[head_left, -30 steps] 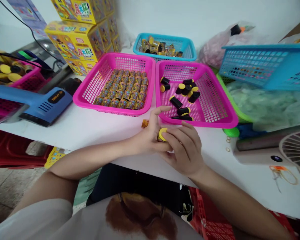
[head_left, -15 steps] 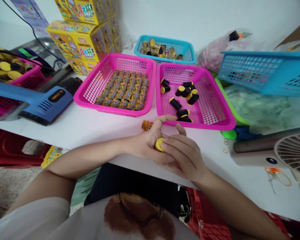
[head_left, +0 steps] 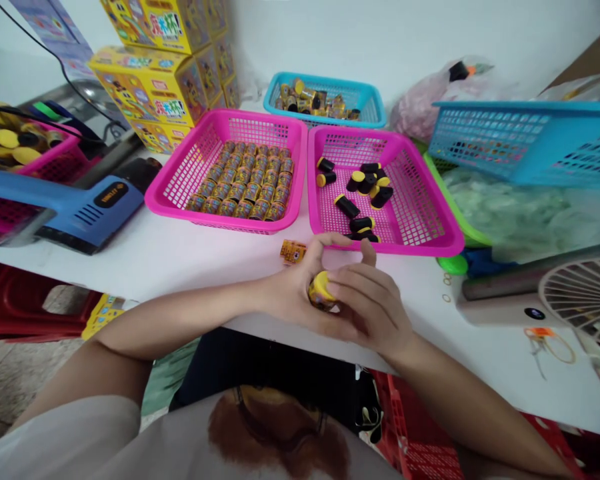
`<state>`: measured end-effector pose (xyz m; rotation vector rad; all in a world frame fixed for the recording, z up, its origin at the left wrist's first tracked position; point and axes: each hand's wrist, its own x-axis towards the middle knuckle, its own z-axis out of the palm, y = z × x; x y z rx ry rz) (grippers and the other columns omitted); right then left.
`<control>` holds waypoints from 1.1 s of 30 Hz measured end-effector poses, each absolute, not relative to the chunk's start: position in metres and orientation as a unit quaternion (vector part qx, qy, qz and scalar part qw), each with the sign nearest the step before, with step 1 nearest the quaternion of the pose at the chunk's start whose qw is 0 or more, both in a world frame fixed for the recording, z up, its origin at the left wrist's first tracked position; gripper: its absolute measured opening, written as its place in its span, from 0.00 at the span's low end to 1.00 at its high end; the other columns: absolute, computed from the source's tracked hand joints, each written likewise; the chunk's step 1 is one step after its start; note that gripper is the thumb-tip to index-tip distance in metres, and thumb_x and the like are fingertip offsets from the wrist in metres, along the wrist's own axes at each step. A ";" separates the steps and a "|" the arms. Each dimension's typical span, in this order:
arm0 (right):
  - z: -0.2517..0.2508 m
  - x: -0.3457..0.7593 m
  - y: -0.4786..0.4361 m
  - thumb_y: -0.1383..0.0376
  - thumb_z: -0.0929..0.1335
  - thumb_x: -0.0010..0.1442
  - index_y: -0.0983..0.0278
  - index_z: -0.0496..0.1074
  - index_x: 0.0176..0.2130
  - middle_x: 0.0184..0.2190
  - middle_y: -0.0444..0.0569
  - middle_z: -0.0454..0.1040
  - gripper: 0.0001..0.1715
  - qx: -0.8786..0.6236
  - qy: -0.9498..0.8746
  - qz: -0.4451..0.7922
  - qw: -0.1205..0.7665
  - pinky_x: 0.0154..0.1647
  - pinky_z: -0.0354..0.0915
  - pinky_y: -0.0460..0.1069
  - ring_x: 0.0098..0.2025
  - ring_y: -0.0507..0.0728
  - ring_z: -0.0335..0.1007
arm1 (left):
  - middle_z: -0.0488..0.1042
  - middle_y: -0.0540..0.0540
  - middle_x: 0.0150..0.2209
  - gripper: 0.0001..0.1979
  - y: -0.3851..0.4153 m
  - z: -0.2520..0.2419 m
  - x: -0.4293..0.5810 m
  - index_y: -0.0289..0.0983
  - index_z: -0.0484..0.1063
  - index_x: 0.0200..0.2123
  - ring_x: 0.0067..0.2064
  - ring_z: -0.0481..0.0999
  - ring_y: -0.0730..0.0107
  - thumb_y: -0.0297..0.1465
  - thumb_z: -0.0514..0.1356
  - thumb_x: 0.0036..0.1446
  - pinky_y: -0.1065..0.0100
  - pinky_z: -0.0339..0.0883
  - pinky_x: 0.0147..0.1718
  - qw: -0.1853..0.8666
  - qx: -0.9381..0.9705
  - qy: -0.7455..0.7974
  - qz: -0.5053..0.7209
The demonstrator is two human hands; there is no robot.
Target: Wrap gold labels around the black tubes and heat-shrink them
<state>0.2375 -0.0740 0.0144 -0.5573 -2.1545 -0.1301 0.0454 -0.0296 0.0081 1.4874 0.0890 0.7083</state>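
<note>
Both my hands meet at the white table's front edge around one small yellow-capped cylinder. My left hand cups it from the left; my right hand has its fingers pressed on it from the right. A loose printed label piece lies on the table just beyond my left hand. Behind it, the right pink basket holds several black cylinders with yellow caps. The left pink basket holds rows of wrapped cylinders.
A blue heat gun lies at the left beside another pink basket. Yellow boxes are stacked at the back left, with a blue basket behind. A tilted blue basket, green bags and a small fan stand at the right.
My hands have drawn slightly toward me with the cylinder, and my right fingers have shifted over it. The baskets have not moved.
</note>
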 end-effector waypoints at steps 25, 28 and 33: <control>0.006 0.231 -0.073 0.64 0.72 0.66 0.57 0.57 0.75 0.59 0.54 0.77 0.44 -0.291 -0.828 -0.049 0.476 0.54 0.81 0.54 0.56 0.62 0.80 | 0.70 0.58 0.32 0.29 -0.036 0.004 0.057 0.44 0.48 0.51 0.28 0.76 0.77 0.26 0.66 0.59 0.74 0.72 0.28 0.699 0.605 0.101 0.367; 0.011 0.229 -0.065 0.63 0.74 0.64 0.53 0.59 0.73 0.60 0.53 0.76 0.44 -0.286 -0.837 -0.033 0.465 0.57 0.79 0.56 0.58 0.63 0.77 | 0.70 0.58 0.32 0.28 -0.031 0.007 0.050 0.44 0.48 0.52 0.28 0.77 0.75 0.27 0.64 0.59 0.73 0.72 0.27 0.667 0.629 0.128 0.379; 0.018 0.227 -0.060 0.57 0.76 0.60 0.52 0.66 0.67 0.57 0.54 0.72 0.40 -0.358 -0.769 0.229 0.477 0.45 0.80 0.57 0.50 0.59 0.76 | 0.69 0.58 0.29 0.30 -0.019 0.005 0.033 0.41 0.48 0.58 0.27 0.78 0.70 0.28 0.63 0.60 0.70 0.66 0.27 0.386 0.770 0.287 0.419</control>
